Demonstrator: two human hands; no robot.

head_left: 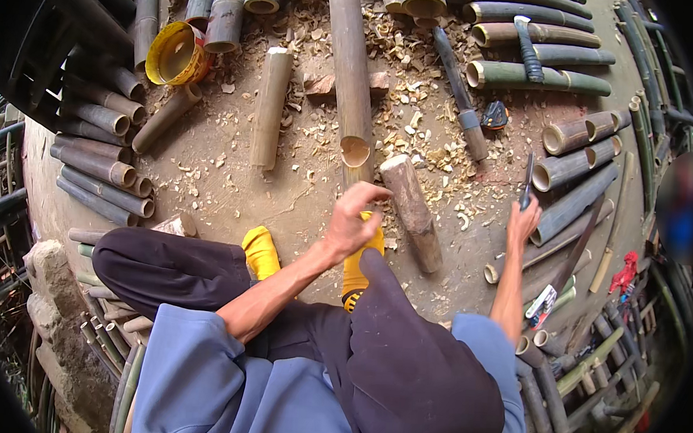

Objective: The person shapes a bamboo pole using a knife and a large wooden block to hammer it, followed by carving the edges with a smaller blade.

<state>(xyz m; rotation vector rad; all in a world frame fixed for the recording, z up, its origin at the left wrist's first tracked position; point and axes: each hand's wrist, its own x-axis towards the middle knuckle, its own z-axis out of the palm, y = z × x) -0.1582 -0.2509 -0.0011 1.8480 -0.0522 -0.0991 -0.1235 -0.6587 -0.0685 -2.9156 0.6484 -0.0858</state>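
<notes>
My right hand (pixel 523 219) is closed around a slim dark tool (pixel 528 179), perhaps a knife, pointing away from me beside the bamboo pieces on the right. My left hand (pixel 351 226) hovers over my yellow-socked foot, its fingers loosely curved and apart, with nothing visible in them. Just beyond it is the near end of a long bamboo tube (pixel 349 75), which has a pale scooped cut and rests across a brick (pixel 322 87). A short wooden post (pixel 412 212) stands out right of that hand.
Pale chips litter the ground. Left of the long tube lies a bamboo piece (pixel 271 111); a mallet-like tool (pixel 458 97) and tape measure (pixel 494 114) lie right. A yellow tub (pixel 155 53) stands far left. A hammer (pixel 530 54) rests on stacked bamboo; a saw (pixel 542 301) lies right.
</notes>
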